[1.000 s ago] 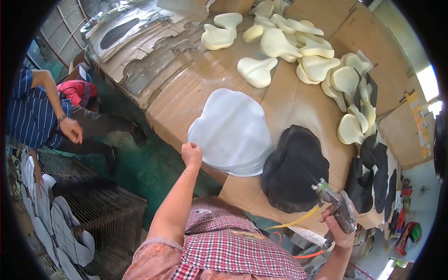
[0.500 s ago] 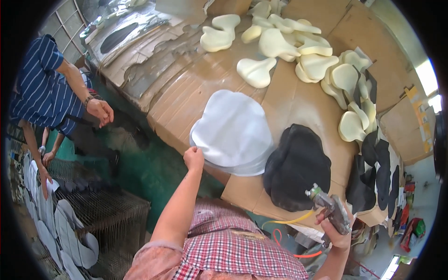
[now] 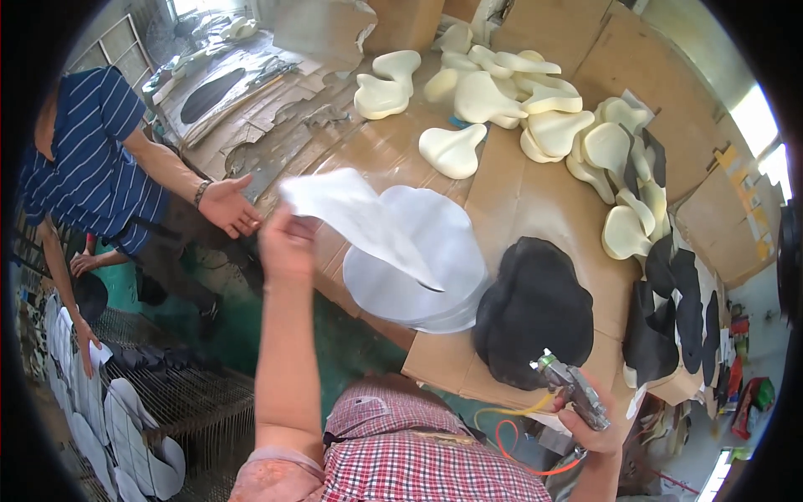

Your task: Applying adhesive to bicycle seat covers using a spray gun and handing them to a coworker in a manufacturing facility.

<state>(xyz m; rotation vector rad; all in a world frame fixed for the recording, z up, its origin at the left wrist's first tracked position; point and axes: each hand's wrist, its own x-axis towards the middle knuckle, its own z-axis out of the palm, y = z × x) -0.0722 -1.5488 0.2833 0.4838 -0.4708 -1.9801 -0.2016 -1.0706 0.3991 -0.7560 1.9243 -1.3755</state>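
Observation:
My left hand [image 3: 287,243] pinches one edge of a thin white saddle-shaped sheet [image 3: 355,213] and lifts it clear of a stack of similar white sheets [image 3: 456,251]. Its far end droops over the stack, dark along the tip. Just to the right lies a pile of black saddle-shaped pieces [image 3: 535,309]. My right hand [image 3: 595,422] is wrapped round a metal spray gun [image 3: 573,391] near the table's front edge, its green-ringed nozzle towards the black pile. A yellow hose [image 3: 510,410] and an orange hose [image 3: 506,443] run beside it.
Several cream foam saddle pads [image 3: 481,99] lie across the back of the cardboard-covered table [image 3: 519,192]. Black covers [image 3: 652,335] hang at the right edge. A co-worker in a striped shirt [image 3: 109,151] stands left, an open hand [image 3: 227,205] close to mine. Grey pieces rest on a rack [image 3: 201,402].
My left hand has raised the top white sheet off the stack and carried it left and away from me. The co-worker's hand has come nearer. The spray gun has shifted slightly left.

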